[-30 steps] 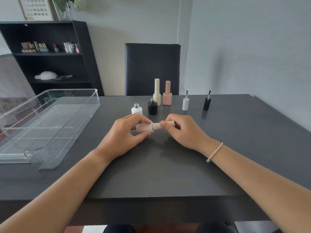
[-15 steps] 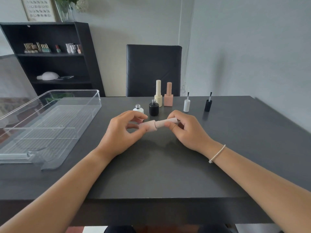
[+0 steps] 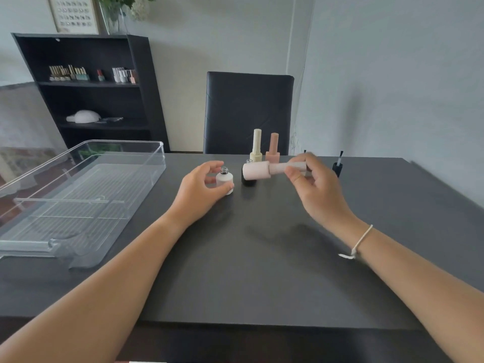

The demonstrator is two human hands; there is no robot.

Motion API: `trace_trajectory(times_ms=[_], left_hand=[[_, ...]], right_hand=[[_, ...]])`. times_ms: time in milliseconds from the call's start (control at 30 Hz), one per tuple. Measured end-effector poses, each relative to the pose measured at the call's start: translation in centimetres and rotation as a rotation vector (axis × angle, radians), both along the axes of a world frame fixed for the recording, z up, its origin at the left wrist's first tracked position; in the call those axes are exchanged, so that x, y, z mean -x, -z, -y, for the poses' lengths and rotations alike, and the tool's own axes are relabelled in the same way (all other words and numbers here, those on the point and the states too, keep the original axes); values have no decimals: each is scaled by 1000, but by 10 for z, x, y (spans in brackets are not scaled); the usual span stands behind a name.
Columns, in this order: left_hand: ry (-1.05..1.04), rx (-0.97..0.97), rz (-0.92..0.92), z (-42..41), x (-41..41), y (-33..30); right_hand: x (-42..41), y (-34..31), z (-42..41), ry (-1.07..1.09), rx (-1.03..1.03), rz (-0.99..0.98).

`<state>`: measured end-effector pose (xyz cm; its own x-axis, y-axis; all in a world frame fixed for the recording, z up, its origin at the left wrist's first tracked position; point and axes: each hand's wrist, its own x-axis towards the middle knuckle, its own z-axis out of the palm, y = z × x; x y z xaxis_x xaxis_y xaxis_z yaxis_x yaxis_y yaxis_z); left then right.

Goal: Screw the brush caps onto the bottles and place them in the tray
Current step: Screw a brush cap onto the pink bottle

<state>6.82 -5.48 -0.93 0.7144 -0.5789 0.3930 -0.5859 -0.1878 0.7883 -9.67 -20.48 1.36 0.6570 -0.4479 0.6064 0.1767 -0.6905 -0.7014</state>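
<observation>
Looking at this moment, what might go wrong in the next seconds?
1. The right hand holds the capped pink bottle sideways by its cap, above the open black bottle; a low swing may tip that.
2. The left hand closes on the uncapped white bottle; a hasty grab may knock it over.
3. The tray lies far left, so the carry crosses the left arm.

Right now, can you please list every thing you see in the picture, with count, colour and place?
tray: 1, clear, table left, nothing inside
capped bottles: 3; pale pink in right hand, cream and pink at table back
open bottles: 2; white, black, table centre
black brush cap: 1, table right
table: 1, dark grey
chair: 1, black, behind table
shelf: 1, black, back left
left hand: around white bottle
right hand: holds pale pink bottle
</observation>
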Motion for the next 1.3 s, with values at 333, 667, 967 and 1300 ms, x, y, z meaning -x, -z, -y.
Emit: trace_trajectory(times_ms=[333,667,967,1300], left_hand=[[-25,-33,-9,0,-5,3],[-22,68,-67,-4,0,-2],[-1,93,-23,-4,1,-2],[36,108,-7,-5,2,-2]], right_hand=[[-75,-78,24,44,284,-192],[-125,-75,31,40,393,-512],[-129,-62,28,101,506,-535],[-130,-59,32,167,534,-524]])
